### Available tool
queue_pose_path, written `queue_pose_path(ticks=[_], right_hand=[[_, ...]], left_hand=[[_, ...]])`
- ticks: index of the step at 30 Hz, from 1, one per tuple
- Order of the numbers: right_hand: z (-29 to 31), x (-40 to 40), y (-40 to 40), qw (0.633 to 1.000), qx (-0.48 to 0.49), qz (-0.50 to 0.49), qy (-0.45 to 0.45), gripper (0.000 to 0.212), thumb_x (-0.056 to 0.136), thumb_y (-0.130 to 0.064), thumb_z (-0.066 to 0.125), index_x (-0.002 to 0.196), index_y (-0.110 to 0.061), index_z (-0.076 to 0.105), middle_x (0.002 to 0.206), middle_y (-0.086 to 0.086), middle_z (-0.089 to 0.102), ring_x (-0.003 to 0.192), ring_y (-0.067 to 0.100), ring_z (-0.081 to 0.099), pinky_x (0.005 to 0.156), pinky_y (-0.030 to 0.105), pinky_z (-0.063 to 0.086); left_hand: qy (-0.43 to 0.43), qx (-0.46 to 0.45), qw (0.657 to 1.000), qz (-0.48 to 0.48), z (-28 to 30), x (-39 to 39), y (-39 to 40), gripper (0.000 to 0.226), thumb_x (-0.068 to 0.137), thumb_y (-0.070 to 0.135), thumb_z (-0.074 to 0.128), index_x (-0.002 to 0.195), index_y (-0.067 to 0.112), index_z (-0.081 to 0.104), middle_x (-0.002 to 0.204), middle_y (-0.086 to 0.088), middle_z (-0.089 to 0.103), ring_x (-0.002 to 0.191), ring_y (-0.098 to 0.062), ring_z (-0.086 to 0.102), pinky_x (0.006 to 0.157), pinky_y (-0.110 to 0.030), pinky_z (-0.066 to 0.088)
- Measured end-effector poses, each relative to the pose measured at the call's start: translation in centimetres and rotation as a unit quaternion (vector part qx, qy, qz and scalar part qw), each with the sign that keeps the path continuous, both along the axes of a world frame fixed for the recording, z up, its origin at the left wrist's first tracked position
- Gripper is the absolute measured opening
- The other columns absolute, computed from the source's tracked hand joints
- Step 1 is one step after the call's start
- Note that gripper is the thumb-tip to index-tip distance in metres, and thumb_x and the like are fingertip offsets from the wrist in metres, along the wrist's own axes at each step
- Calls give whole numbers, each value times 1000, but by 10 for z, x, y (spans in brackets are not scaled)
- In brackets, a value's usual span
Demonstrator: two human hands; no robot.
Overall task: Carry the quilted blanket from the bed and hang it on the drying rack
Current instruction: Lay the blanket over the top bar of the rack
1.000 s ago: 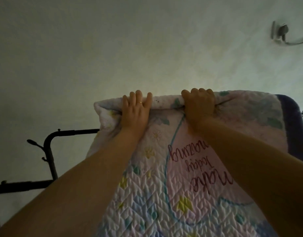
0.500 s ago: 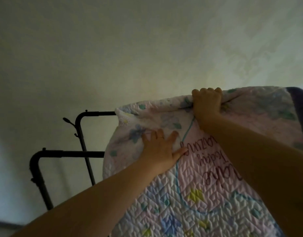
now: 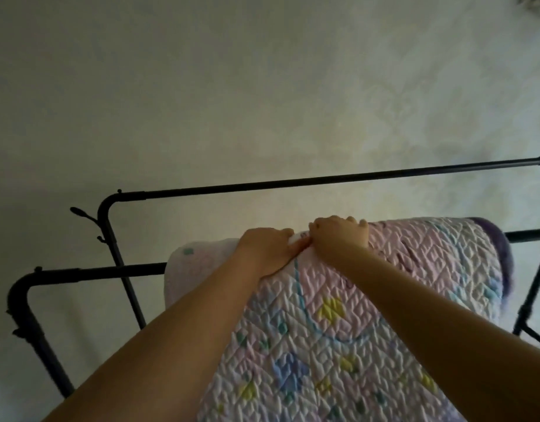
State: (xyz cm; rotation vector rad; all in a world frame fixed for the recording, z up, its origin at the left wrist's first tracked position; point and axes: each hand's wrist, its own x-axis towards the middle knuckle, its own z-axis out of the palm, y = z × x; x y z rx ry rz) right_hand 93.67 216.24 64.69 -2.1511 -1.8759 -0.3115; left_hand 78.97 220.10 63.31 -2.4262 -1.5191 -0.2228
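Note:
The quilted blanket (image 3: 348, 336), pink and white with blue and yellow patches and a purple edge at the right, is draped over the near bar of the black drying rack (image 3: 89, 272). My left hand (image 3: 267, 252) lies on the blanket's top fold, fingers curled over it. Just to its right my right hand (image 3: 338, 236) grips the same fold, fingers wrapped over the top. The two hands touch. The bar under the blanket is hidden by the fabric.
A second, higher black bar (image 3: 323, 179) of the rack runs across behind the blanket. A hook (image 3: 80, 213) sticks out at the rack's left upright. A pale patterned wall (image 3: 232, 86) fills the background. Rack struts (image 3: 533, 293) stand at the right.
My left hand moved up from the blanket's face to its top fold, beside the right hand. The blanket's top sits lower, on the near bar, and the rear bar now shows above it.

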Motion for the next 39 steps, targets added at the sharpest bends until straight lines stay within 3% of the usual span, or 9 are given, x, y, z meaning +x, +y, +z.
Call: queue_pose_path(ticks=[5,9,16,24,28,31,34,37,39], right_hand=[[-22,15,-18,997,30,76,-11,46,97,-50,21,132,-32,45,136,5,50,130,31,41,115,52,20],[-20,19,-16,996,24,79,22,49,98,-53,18,134,-34,45,137,5,51,129,30,43,111,48,24],[-15,3,-17,999,6,33,29,46,99,-44,20,133,-29,47,133,11,52,126,35,44,110,50,23],[-13,7,-18,1000,-2,10,16,45,100,-45,20,132,-27,46,131,14,53,125,36,45,108,52,25],[-14,2,-20,1000,1,12,9,45,99,-45,21,131,-26,46,129,15,53,123,37,46,108,52,26],[-16,-1,-21,1000,9,12,14,45,100,-45,21,131,-26,46,129,15,53,124,37,45,108,52,26],[-16,0,-25,1000,22,3,12,45,100,-44,21,131,-24,46,130,16,53,125,37,46,109,52,25],[-18,-3,-30,999,30,-11,-2,45,100,-43,25,133,-22,46,131,16,53,126,37,45,112,54,24],[-20,-9,-33,999,29,-23,-4,43,99,-39,31,135,-21,45,136,17,49,132,38,40,114,59,18]], left_hand=[[-15,34,999,-20,-2,-9,2,82,79,80,7,118,24,51,112,-12,66,99,-30,63,72,-38,38],[-19,32,999,-23,0,-15,-3,75,83,79,15,120,25,51,115,-10,66,101,-29,62,77,-37,42],[-76,155,983,63,-16,-38,-32,51,99,52,20,116,24,59,110,-6,67,101,-29,59,87,-39,40],[-187,170,954,161,-67,-91,-70,56,100,48,28,149,22,28,155,-11,29,144,-29,22,117,-48,18],[-362,103,891,255,-86,-99,-90,74,92,55,44,152,25,13,157,-17,16,142,-35,22,106,-55,36],[-444,63,847,285,-94,-106,-103,87,89,54,53,152,17,7,137,-19,44,119,-36,53,89,-47,53],[-462,64,837,286,-106,-116,-119,79,88,53,55,146,13,21,127,-16,59,107,-32,63,80,-42,55],[-489,14,830,266,-124,-123,-136,62,84,55,60,123,10,43,113,-12,66,92,-26,66,58,-24,46],[-489,-90,829,257,-133,-126,-142,67,79,54,68,123,9,45,117,-9,63,99,-25,64,66,-26,49]])
